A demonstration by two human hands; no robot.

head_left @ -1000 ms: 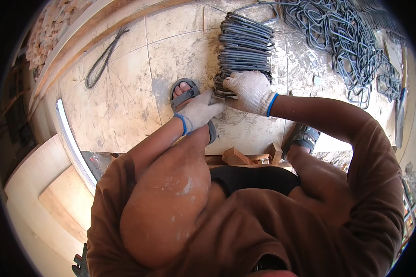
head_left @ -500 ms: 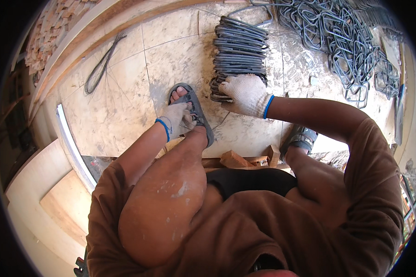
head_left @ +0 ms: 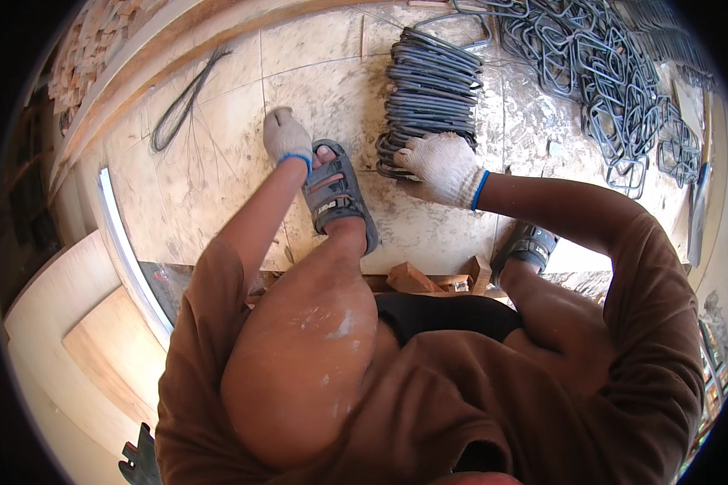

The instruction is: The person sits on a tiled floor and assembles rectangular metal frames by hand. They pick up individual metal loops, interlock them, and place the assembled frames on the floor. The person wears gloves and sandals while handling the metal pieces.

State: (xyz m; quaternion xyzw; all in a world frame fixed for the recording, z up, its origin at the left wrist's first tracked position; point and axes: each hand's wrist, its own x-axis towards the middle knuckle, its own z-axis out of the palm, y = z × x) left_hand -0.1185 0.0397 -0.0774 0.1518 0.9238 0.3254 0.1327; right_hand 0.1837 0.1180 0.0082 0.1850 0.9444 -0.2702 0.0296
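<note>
A row of dark steel rebar stirrups (head_left: pixel 433 89), packed side by side, lies on the pale floor in front of me. My right hand (head_left: pixel 442 167), in a white knit glove with a blue cuff, grips the near end of that row, its fingers curled over the bent bars. Left of the row, beyond my left foot, my left hand (head_left: pixel 287 135) is closed over the floor in a similar glove. What it holds, if anything, is hidden. Closest to it is my grey sandal (head_left: pixel 336 186).
A tangled heap of loose stirrups (head_left: pixel 578 61) spreads at the far right. A looped bundle of thin wire (head_left: pixel 182 105) lies on the floor at left. Long curved-looking boards (head_left: pixel 146 77) border the far left, and wood offcuts (head_left: pixel 412 279) lie between my legs.
My left hand has moved forward from beside my left sandal to a spot beyond its toes. The right hand stays at the near end of the stirrup row; the view has shifted slightly.
</note>
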